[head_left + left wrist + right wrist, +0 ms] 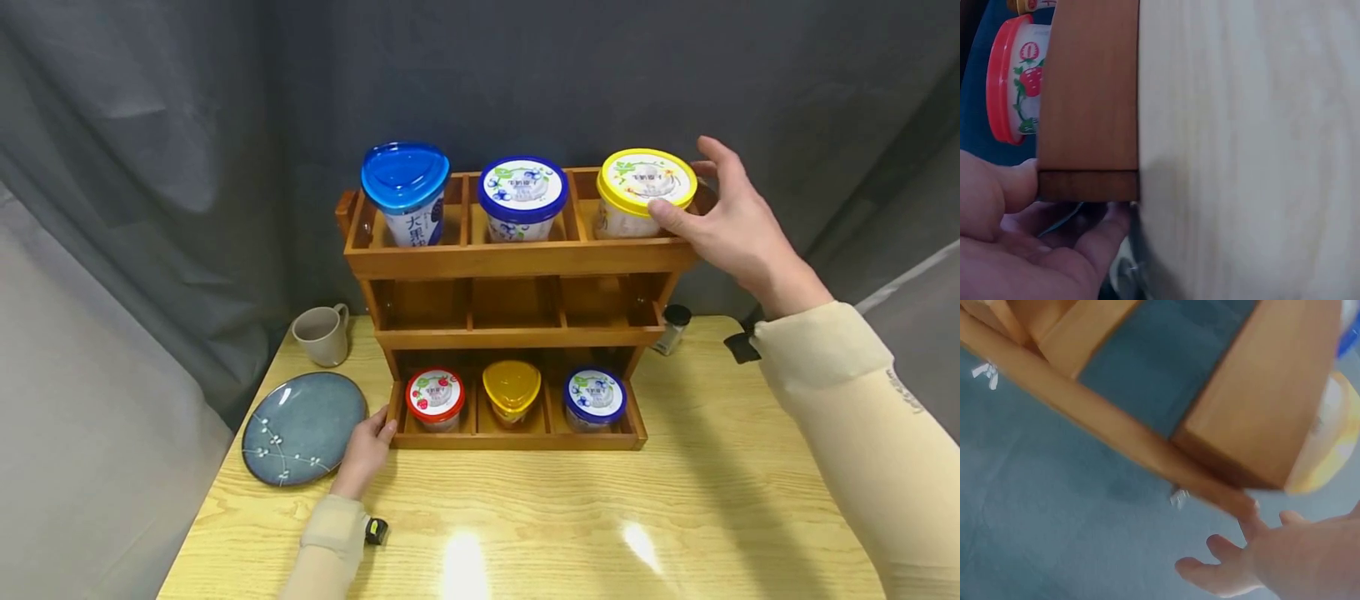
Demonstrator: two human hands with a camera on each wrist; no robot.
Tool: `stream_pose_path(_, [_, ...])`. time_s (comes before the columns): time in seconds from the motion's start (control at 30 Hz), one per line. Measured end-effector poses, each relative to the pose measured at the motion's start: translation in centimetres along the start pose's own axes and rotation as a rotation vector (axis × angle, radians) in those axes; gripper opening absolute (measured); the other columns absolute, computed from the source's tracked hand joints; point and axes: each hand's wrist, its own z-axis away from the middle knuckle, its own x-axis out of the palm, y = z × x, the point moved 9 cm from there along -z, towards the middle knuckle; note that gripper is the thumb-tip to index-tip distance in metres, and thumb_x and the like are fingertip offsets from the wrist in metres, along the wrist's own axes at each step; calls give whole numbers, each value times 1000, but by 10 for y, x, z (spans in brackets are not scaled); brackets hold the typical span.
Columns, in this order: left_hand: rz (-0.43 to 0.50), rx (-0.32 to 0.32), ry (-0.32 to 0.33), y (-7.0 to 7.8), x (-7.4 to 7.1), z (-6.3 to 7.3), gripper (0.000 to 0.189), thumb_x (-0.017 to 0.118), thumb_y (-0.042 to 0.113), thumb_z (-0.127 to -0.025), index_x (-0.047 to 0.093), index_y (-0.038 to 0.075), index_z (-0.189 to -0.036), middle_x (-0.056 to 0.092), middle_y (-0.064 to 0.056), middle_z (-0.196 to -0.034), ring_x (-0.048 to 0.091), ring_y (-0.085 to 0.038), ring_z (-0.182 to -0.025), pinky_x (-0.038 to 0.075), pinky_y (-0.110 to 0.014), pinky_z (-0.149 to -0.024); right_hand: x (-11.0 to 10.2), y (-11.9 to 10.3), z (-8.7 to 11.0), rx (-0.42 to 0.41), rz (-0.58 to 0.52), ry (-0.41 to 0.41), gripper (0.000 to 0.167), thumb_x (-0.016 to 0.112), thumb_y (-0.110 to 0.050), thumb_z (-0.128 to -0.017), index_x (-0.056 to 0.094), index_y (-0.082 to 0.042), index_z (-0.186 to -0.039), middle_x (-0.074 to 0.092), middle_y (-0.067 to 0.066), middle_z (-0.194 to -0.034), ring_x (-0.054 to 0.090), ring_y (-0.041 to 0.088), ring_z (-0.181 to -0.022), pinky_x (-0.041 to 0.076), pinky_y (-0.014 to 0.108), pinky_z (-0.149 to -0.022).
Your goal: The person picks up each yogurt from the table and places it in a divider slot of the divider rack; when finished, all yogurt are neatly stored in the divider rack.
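A three-tier wooden shelf rack (517, 335) stands on the table. My left hand (365, 454) grips its lower left corner, thumb against the board's end in the left wrist view. At the top right, my right hand (738, 221) is spread beside a yellow-lidded cup (648, 187), thumb over the lid's front edge. In the right wrist view its fingers (1222, 550) reach loosely past the rack's end. The top tier also holds a blue-lidded tall cup (405, 187) and a dark-blue-lidded cup (522, 196). Below sit a red-lidded cup (435, 398), a yellow-topped cup (512, 390) and another dark-blue-lidded cup (595, 398).
Left of the rack lies a blue-grey plate (307, 425) with a blossom pattern, and behind it stands a beige mug (322, 335). A small black-capped jar (673, 327) is behind the rack's right side. Grey curtains (480, 75) hang close behind.
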Motion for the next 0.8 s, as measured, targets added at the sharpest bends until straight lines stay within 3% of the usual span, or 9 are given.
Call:
stream_pose_path(0.2, [-7, 16, 19, 18, -19, 6, 51, 48, 18, -106, 35, -7, -150, 43, -27, -147, 48, -41, -129, 46, -51, -100, -21, 15, 27, 39, 8, 67, 86, 61, -50, -94, 4, -43, -158, 9, -3, -166, 5, 31, -150, 12, 70, -112])
stream_pose_path(0.3, [-34, 67, 56, 43, -39, 12, 52, 46, 25, -107, 39, -5, -149, 45, -25, -146, 45, -40, -132, 40, -52, -106, -24, 30, 46, 43, 12, 81, 83, 61, -46, -95, 5, -45, -157, 8, -4, -166, 4, 32, -150, 10, 71, -111])
stream_pose_path(0.4, [-83, 158, 93, 73, -61, 22, 54, 44, 31, -108, 41, -6, -147, 44, -25, -147, 40, -39, -136, 34, -52, -111, -22, 48, 67, 37, 19, 90, 81, 60, -42, -97, 6, -45, -157, 8, 0, -166, 3, 34, -149, 7, 72, -110])
stream_pose_path(0.6, [-206, 294, 177, 123, -101, 41, 58, 41, 38, -108, 39, -3, -150, 37, -26, -152, 46, -44, -130, 42, -56, -103, -6, 89, 108, -15, 55, 99, 83, 62, -35, -98, 9, -28, -161, 12, 15, -163, 8, 43, -146, 11, 74, -107])
stream_pose_path(0.8, [-370, 415, 237, 149, -124, 56, 59, 47, 37, -106, 39, -1, -151, 38, -28, -150, 34, -48, -136, 29, -62, -109, 21, 138, 136, -19, 87, 38, 85, 62, -32, -99, 7, -17, -161, 12, 27, -159, 8, 54, -141, 15, 79, -98])
